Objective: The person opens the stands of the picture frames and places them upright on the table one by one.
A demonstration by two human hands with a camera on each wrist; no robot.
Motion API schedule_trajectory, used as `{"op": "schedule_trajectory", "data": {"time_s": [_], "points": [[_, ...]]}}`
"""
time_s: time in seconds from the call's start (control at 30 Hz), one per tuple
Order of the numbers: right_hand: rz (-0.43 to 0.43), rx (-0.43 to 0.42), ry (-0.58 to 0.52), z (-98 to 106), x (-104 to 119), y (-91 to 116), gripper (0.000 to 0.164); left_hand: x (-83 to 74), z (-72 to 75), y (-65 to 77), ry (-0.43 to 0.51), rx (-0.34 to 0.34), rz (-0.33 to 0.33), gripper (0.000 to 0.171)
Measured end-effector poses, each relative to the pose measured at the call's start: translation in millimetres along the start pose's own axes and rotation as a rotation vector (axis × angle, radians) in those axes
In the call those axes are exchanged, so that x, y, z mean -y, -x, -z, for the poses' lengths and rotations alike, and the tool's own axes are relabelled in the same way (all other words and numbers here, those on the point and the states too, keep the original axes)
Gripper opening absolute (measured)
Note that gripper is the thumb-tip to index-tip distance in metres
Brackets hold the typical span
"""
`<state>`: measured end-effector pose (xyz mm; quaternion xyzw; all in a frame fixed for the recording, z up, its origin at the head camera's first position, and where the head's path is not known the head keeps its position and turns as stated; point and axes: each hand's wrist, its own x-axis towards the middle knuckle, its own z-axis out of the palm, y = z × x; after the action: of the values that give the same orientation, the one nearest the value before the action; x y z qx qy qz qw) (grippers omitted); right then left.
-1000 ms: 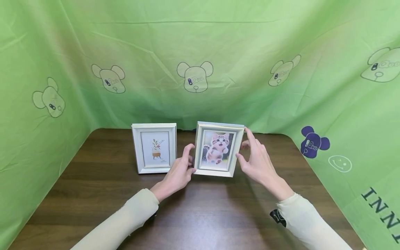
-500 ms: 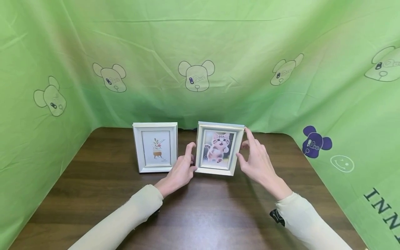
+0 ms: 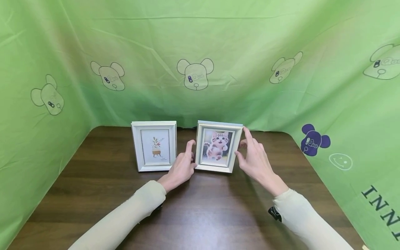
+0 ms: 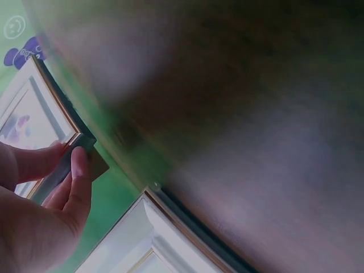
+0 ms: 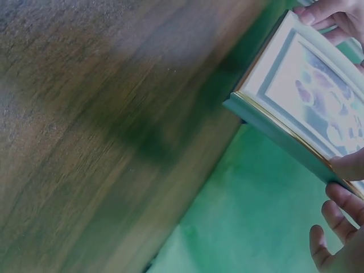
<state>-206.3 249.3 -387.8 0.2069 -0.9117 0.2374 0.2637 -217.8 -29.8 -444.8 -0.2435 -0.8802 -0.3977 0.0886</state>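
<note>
Between my hands a white picture frame with a kitten picture (image 3: 217,147) stands nearly upright, slightly tilted. My left hand (image 3: 181,167) pinches its lower left edge, thumb in front and fingers at the side and back, as the left wrist view shows at the kitten frame's corner (image 4: 68,142). On the opposite side my right hand (image 3: 256,161) grips the right edge, its index finger reaching the top corner and the thumb on the front. Just left of my left hand, a second white picture frame with a potted-plant picture (image 3: 157,146) stands upright on the table.
The brown wooden table (image 3: 93,194) carries both frames near its back edge. A green curtain (image 3: 150,45) printed with bear heads hangs behind and along both sides. Dark wrist straps (image 3: 275,213) show by the cream sleeves (image 3: 303,215).
The kitten frame's lower edge has shifted slightly up and back in the head view, with both hands keeping their hold. The plant frame stays standing where it was.
</note>
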Motion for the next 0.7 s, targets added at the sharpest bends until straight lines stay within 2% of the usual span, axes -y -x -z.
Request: {"op": "schedule_trajectory", "data": {"time_s": [0.7], "points": [[-0.011, 0.018, 0.025, -9.1, -8.1, -2.1, 0.1, 5.3, -4.3, -3.1, 0.007, 0.032, 0.047, 0.073]]}}
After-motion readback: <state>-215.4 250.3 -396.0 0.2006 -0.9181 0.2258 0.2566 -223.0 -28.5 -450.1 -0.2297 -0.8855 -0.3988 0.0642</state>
